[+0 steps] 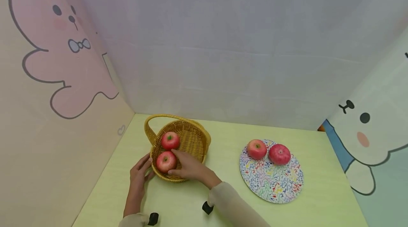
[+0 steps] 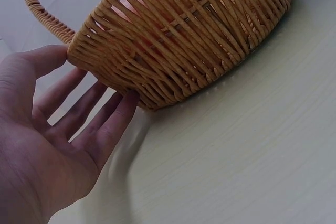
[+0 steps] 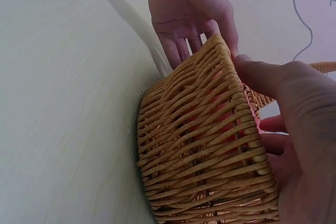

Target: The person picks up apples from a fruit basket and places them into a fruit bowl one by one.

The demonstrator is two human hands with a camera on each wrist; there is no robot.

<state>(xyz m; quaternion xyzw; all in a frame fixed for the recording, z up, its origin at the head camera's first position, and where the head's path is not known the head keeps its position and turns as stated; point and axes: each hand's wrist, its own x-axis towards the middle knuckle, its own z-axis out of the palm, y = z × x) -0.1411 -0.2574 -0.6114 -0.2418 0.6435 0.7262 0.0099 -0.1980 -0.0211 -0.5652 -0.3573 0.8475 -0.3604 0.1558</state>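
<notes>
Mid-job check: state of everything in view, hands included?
Basket: standing on the table
Near apple: in basket, stem up
Far apple: in basket, stem up
Plate: flat on table
Left plate apple: on it, stem up
Right plate apple: on it, no stem visible
Left hand: touching basket's outside
Right hand: fingers and thumb around near apple

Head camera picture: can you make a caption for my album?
Left hand touches the wicker basket, right hand at one of two apples inside; two red fruits on a patterned plate.

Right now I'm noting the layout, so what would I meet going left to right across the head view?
Pink cartoon figure → left hand → wicker basket → speckled plate → white cartoon figure
</notes>
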